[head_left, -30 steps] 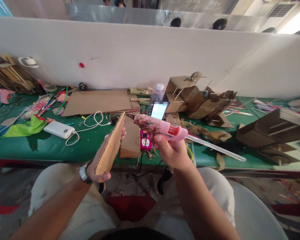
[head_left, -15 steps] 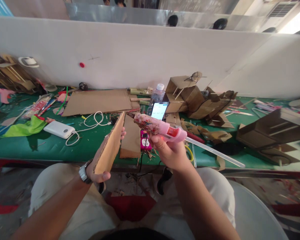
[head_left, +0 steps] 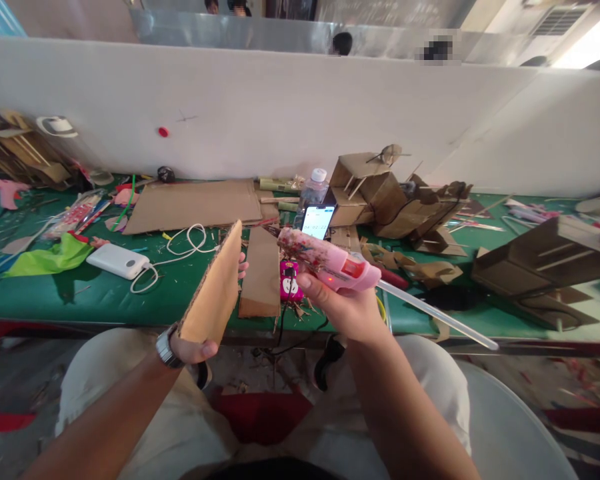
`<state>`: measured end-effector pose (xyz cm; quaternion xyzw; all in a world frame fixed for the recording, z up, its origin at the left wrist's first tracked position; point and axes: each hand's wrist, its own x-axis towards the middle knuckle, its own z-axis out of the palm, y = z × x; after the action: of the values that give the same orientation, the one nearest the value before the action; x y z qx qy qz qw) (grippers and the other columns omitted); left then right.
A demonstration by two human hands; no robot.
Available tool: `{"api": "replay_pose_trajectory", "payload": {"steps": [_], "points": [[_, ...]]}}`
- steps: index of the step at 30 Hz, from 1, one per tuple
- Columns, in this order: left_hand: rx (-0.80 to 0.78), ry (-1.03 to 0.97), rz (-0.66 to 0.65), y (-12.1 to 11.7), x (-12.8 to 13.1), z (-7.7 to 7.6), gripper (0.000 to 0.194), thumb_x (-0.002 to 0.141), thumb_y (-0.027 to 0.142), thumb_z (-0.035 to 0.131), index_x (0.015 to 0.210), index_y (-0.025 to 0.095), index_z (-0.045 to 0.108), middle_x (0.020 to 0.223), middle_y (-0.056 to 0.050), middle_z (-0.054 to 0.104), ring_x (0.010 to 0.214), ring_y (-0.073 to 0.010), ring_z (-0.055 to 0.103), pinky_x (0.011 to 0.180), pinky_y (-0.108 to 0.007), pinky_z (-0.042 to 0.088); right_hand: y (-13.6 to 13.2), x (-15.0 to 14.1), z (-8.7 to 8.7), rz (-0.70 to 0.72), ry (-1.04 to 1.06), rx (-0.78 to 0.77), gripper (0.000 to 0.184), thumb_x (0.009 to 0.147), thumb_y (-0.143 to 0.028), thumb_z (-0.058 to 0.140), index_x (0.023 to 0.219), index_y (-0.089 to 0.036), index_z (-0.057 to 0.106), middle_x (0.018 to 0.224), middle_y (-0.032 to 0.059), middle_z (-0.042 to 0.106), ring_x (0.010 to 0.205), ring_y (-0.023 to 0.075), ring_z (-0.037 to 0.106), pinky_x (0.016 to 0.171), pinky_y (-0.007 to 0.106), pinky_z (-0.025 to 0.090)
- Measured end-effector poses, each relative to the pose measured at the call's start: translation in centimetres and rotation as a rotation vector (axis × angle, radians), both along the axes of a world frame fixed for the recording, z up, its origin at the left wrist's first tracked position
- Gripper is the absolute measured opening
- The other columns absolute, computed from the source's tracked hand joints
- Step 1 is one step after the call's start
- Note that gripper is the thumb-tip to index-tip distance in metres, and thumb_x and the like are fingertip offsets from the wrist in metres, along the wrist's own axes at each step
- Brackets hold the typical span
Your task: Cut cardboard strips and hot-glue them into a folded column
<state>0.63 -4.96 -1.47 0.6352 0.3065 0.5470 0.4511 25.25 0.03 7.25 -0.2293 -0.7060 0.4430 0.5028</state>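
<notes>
My left hand (head_left: pixel 193 347) grips a flat piece of cardboard (head_left: pixel 215 288), held on edge and tilted, above my lap at the table's front. A watch sits on that wrist. My right hand (head_left: pixel 343 307) is closed round a pink hot glue gun (head_left: pixel 330 260) with a clear glue stick (head_left: pixel 437 313) poking out behind it to the right. The gun's nozzle points left towards the cardboard's top edge, a small gap away from it.
On the green table (head_left: pixel 80 293) lie a large cardboard sheet (head_left: pixel 195 203), a white power bank (head_left: pixel 113 260) with cable, a phone (head_left: pixel 317 221) leaning on a water bottle (head_left: pixel 313 190), cardboard models (head_left: pixel 380 190), and a brown box (head_left: pixel 545 257) at right. A white wall stands behind.
The glue gun's nozzle has drawn back to the right, away from the cardboard's top edge. The cardboard has shifted slightly left and down.
</notes>
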Motion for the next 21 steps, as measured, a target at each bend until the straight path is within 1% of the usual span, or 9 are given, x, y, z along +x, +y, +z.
{"api": "replay_pose_trajectory", "payload": {"steps": [3,5,7,9,11,14,18,20,21], "points": [[0.027,-0.009,-0.005,-0.4,0.3,0.9,0.108,0.065,0.078,0.08,0.157,0.036,0.041,0.167,-0.007,0.04,0.151,-0.0494,0.036,0.124,-0.067,0.031,0.0,0.0,0.0,0.012,0.024,0.016,0.043,0.093,-0.03,0.077,0.135,-0.034,0.071,0.139,0.0009,0.072,0.132,0.0258,0.067,0.117,0.045,0.053],[0.039,-0.015,-0.004,-0.5,0.6,1.6,0.097,0.07,0.074,0.081,0.153,0.037,0.047,0.164,-0.005,0.044,0.151,-0.0484,0.036,0.124,-0.065,0.033,0.0,0.1,-0.1,0.001,0.015,0.023,0.041,0.093,-0.03,0.077,0.134,-0.034,0.072,0.138,0.001,0.073,0.129,0.0259,0.068,0.115,0.046,0.055],[0.035,-0.015,0.005,-0.3,0.9,2.1,0.077,0.082,0.061,0.078,0.148,0.031,0.054,0.158,-0.008,0.051,0.144,-0.0438,0.047,0.117,-0.063,0.042,0.0,0.1,-0.1,-0.026,-0.011,0.039,0.039,0.093,-0.031,0.077,0.131,-0.032,0.074,0.136,0.0017,0.073,0.128,0.0264,0.069,0.113,0.046,0.057],[0.025,-0.016,0.025,0.3,1.3,2.3,0.05,0.096,0.043,0.07,0.14,0.021,0.059,0.144,-0.013,0.059,0.126,-0.0328,0.062,0.104,-0.055,0.054,0.0,0.2,-0.1,-0.046,-0.041,0.068,0.036,0.093,-0.03,0.076,0.129,-0.031,0.076,0.134,0.0017,0.075,0.126,0.0263,0.07,0.112,0.045,0.058],[0.012,-0.015,0.047,1.2,1.8,2.2,0.04,0.099,0.036,0.067,0.134,0.018,0.062,0.135,-0.012,0.064,0.115,-0.0273,0.067,0.095,-0.049,0.059,0.0,0.1,0.0,-0.061,-0.067,0.103,0.035,0.092,-0.028,0.076,0.127,-0.031,0.077,0.131,0.0015,0.076,0.124,0.0261,0.072,0.111,0.044,0.059],[-0.001,-0.011,0.064,2.0,2.1,1.9,0.04,0.099,0.037,0.067,0.134,0.018,0.062,0.134,-0.012,0.064,0.113,-0.0269,0.067,0.094,-0.048,0.06,0.0,0.1,0.1,-0.084,-0.096,0.133,0.034,0.092,-0.025,0.075,0.126,-0.031,0.077,0.128,0.0011,0.077,0.122,0.026,0.073,0.109,0.044,0.06],[0.005,-0.007,0.057,1.6,1.6,1.6,0.039,0.1,0.036,0.066,0.134,0.018,0.062,0.136,-0.012,0.064,0.114,-0.0269,0.067,0.095,-0.049,0.059,-0.1,0.0,0.0,-0.083,-0.089,0.133,0.037,0.092,-0.025,0.076,0.129,-0.032,0.076,0.13,0.0011,0.077,0.122,0.0255,0.073,0.109,0.043,0.06],[0.017,-0.007,0.047,1.1,1.1,1.2,0.047,0.097,0.043,0.069,0.138,0.022,0.061,0.144,-0.013,0.06,0.125,-0.0312,0.063,0.103,-0.053,0.056,-0.1,0.0,-0.1,-0.064,-0.062,0.12,0.041,0.091,-0.025,0.078,0.131,-0.035,0.074,0.132,0.0007,0.076,0.123,0.0255,0.072,0.109,0.043,0.06],[0.026,-0.007,0.042,0.8,0.9,1.0,0.057,0.092,0.049,0.073,0.141,0.025,0.058,0.15,-0.013,0.056,0.133,-0.0355,0.058,0.108,-0.055,0.052,-0.1,0.0,-0.2,-0.053,-0.049,0.109,0.041,0.092,-0.026,0.078,0.131,-0.036,0.074,0.132,0.0004,0.076,0.124,0.0257,0.072,0.109,0.043,0.059]]}}
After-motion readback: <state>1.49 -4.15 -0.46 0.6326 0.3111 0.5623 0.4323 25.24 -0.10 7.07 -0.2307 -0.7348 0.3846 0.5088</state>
